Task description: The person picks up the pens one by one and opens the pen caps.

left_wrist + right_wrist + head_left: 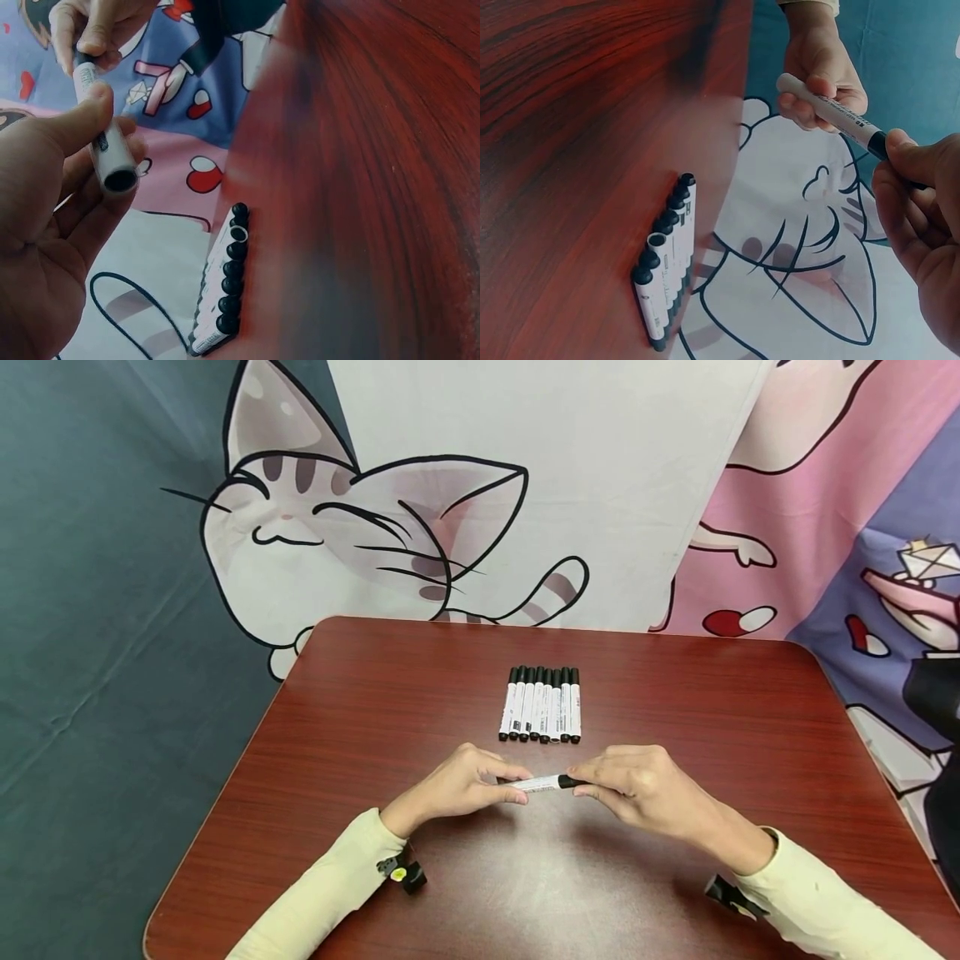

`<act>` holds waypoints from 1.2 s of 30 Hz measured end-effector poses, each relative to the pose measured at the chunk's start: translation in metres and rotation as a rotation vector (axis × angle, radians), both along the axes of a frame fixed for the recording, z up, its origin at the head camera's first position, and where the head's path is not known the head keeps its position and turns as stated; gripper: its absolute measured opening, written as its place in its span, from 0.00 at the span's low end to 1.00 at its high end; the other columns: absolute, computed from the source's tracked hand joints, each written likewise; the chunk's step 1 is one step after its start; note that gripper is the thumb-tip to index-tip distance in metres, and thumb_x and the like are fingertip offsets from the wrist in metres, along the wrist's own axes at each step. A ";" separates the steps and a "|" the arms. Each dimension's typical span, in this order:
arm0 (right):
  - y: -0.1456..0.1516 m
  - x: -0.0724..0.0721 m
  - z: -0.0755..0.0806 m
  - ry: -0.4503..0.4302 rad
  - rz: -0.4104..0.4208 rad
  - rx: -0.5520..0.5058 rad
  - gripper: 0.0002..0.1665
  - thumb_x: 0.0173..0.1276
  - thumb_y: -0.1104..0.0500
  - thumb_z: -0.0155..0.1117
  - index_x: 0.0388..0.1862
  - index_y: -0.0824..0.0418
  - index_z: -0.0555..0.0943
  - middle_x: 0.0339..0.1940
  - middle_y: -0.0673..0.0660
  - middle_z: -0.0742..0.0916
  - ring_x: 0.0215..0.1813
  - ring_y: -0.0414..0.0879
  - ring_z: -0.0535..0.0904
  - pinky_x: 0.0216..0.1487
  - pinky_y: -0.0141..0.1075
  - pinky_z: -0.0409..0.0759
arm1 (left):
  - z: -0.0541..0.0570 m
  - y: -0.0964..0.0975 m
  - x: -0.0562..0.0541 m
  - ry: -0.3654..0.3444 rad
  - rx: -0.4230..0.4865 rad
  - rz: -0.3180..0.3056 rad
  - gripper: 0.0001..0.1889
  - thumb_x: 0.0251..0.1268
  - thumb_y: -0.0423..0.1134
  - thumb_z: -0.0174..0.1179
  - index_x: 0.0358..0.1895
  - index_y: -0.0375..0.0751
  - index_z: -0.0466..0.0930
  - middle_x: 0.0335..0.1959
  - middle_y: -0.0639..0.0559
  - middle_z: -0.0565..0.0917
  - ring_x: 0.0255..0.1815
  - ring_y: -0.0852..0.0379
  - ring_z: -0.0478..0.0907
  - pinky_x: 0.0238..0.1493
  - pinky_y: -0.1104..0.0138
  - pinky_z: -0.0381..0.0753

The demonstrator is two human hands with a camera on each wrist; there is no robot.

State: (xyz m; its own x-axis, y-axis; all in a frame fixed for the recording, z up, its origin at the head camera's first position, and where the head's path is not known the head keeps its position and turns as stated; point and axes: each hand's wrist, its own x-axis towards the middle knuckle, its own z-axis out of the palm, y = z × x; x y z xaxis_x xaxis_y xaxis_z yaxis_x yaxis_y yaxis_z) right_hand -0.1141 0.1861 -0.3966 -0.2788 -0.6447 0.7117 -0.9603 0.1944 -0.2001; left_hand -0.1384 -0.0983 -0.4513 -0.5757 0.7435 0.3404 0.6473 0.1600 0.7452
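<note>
In front of the row, a white whiteboard marker (542,784) with a black cap (567,782) is held level between both hands, above the table. My left hand (468,783) pinches the white barrel between thumb and fingers. On the other side, my right hand (637,782) pinches the capped end. Seen from the left wrist, the barrel's near end (120,180) shows a dark round face inside a white rim. Several similar markers (540,706) lie side by side beyond the hands, caps pointing away; one of them (657,241) has a pale ring at its near end.
The reddish-brown wooden table (360,693) has rounded far corners. Behind it hangs a cloth printed with a cartoon cat (330,543). A dark object (941,710) stands past the table's right edge.
</note>
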 end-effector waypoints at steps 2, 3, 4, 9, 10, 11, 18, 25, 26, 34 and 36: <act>0.000 0.000 0.000 0.006 0.002 0.000 0.15 0.77 0.54 0.62 0.40 0.62 0.90 0.32 0.50 0.91 0.28 0.35 0.82 0.29 0.21 0.77 | 0.000 0.000 0.001 0.000 0.001 -0.005 0.12 0.63 0.39 0.73 0.49 0.42 0.91 0.35 0.59 0.90 0.27 0.74 0.71 0.25 0.77 0.71; 0.000 0.000 0.000 0.010 0.004 -0.003 0.14 0.77 0.54 0.63 0.40 0.62 0.90 0.32 0.50 0.91 0.29 0.35 0.82 0.30 0.21 0.77 | 0.001 -0.001 0.001 0.000 0.003 -0.007 0.12 0.62 0.39 0.73 0.48 0.41 0.91 0.35 0.58 0.91 0.27 0.74 0.71 0.25 0.76 0.72; 0.000 -0.001 0.001 0.011 0.005 -0.004 0.14 0.77 0.54 0.63 0.40 0.62 0.90 0.32 0.50 0.91 0.29 0.35 0.82 0.30 0.21 0.78 | 0.001 -0.001 0.001 -0.001 0.004 -0.008 0.12 0.62 0.38 0.73 0.49 0.41 0.91 0.35 0.58 0.91 0.27 0.73 0.71 0.25 0.76 0.72; 0.000 -0.001 0.001 0.012 0.010 -0.019 0.14 0.77 0.54 0.63 0.41 0.62 0.89 0.33 0.50 0.91 0.29 0.36 0.82 0.30 0.22 0.78 | 0.005 -0.001 0.001 -0.013 -0.006 -0.003 0.13 0.62 0.39 0.73 0.49 0.43 0.91 0.35 0.59 0.90 0.25 0.73 0.68 0.22 0.76 0.66; 0.001 -0.001 0.001 0.015 0.010 -0.020 0.14 0.77 0.54 0.63 0.41 0.62 0.89 0.33 0.50 0.91 0.30 0.36 0.83 0.31 0.22 0.79 | 0.005 -0.001 0.001 -0.019 -0.013 -0.004 0.13 0.63 0.40 0.73 0.49 0.43 0.91 0.35 0.60 0.90 0.24 0.73 0.68 0.22 0.77 0.65; 0.001 -0.001 0.000 0.020 0.009 -0.021 0.14 0.78 0.54 0.62 0.41 0.62 0.89 0.33 0.50 0.91 0.30 0.37 0.83 0.31 0.23 0.79 | 0.006 -0.001 0.001 -0.021 -0.020 -0.006 0.13 0.63 0.40 0.72 0.50 0.43 0.91 0.35 0.60 0.90 0.25 0.73 0.68 0.22 0.77 0.65; 0.002 0.000 -0.001 0.039 0.005 -0.035 0.14 0.78 0.55 0.62 0.42 0.63 0.89 0.33 0.52 0.91 0.31 0.39 0.84 0.33 0.26 0.82 | 0.009 0.000 0.000 -0.020 -0.039 -0.022 0.13 0.64 0.40 0.72 0.50 0.43 0.90 0.34 0.60 0.90 0.26 0.74 0.69 0.24 0.77 0.68; 0.002 0.001 -0.002 0.054 0.008 -0.052 0.14 0.78 0.55 0.62 0.41 0.64 0.89 0.33 0.52 0.91 0.32 0.40 0.85 0.33 0.29 0.83 | 0.011 0.001 0.000 -0.007 -0.040 -0.029 0.13 0.65 0.40 0.71 0.50 0.43 0.90 0.35 0.60 0.90 0.28 0.74 0.73 0.26 0.76 0.72; 0.001 0.001 -0.002 0.058 0.009 -0.055 0.14 0.78 0.55 0.62 0.40 0.64 0.89 0.33 0.52 0.91 0.32 0.40 0.85 0.32 0.29 0.83 | 0.010 0.001 0.000 -0.007 -0.036 -0.027 0.13 0.65 0.40 0.71 0.50 0.43 0.90 0.35 0.60 0.90 0.28 0.74 0.73 0.26 0.76 0.72; -0.001 0.001 -0.002 0.054 0.014 -0.096 0.13 0.77 0.57 0.64 0.40 0.65 0.89 0.30 0.53 0.90 0.28 0.37 0.82 0.28 0.23 0.78 | 0.008 0.000 0.001 0.024 0.008 0.020 0.12 0.61 0.40 0.74 0.48 0.43 0.91 0.29 0.62 0.88 0.25 0.72 0.71 0.21 0.72 0.71; -0.002 0.001 -0.003 0.057 0.003 -0.099 0.14 0.77 0.56 0.64 0.40 0.65 0.89 0.30 0.53 0.91 0.27 0.36 0.81 0.27 0.22 0.77 | 0.008 0.000 0.001 0.042 0.012 0.032 0.13 0.60 0.40 0.75 0.47 0.43 0.91 0.28 0.62 0.88 0.24 0.73 0.69 0.20 0.70 0.70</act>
